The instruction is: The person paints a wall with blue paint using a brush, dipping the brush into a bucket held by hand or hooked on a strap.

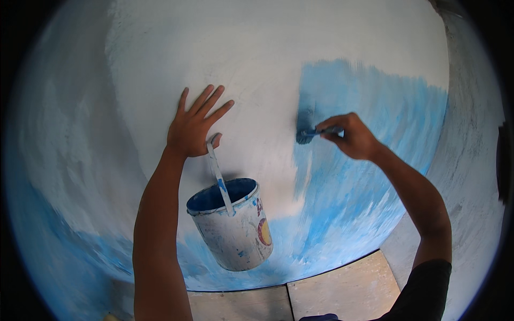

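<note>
My right hand [353, 136] grips a paintbrush [333, 130]. Its dark blue, wet bristles press against the wall at the left edge of a freshly painted blue patch [369, 107]. Further left, my left hand [194, 128] rests with fingers spread on the white part of the wall [257, 69]. The handle of a white paint bucket [233, 238] is hooked over that hand's thumb, so the bucket hangs below it, slightly tilted. Blue paint coats the bucket's inside, and blue splashes mark its outer side and handle. How much paint is in it I cannot tell.
Pale floor tiles [342, 289] meet the wall's bottom edge. On the right, a grey side wall [466, 160] joins at a corner, with a dark object [503, 163] at the far right rim. Streaky blue paint [48, 241] covers the lower left wall.
</note>
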Action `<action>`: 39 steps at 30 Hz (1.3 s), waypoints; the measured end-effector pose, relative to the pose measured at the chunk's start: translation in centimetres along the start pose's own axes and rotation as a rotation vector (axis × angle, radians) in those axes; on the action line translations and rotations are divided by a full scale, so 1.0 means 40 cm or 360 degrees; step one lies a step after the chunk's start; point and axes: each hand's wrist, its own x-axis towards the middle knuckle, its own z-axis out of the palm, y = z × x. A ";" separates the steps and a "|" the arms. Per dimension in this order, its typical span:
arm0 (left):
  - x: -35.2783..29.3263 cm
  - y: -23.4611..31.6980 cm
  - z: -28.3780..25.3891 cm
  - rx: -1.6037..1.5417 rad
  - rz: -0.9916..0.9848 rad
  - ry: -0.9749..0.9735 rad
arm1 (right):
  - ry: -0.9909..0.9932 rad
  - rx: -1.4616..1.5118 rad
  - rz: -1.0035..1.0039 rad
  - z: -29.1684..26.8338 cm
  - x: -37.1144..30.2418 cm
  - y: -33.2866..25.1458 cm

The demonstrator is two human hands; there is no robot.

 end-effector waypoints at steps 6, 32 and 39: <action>0.008 -0.005 0.019 0.0048 0.0042 0.0032 | 0.0858 -0.0349 -0.0350 -0.134 0.123 0.033; 0.021 -0.011 0.017 -0.0046 0.0084 0.0117 | 0.0839 -0.0672 -0.0493 -0.012 0.132 0.018; 0.021 -0.011 0.019 -0.0080 0.0050 0.0092 | 0.0013 -0.0394 -0.0888 0.210 -0.061 -0.006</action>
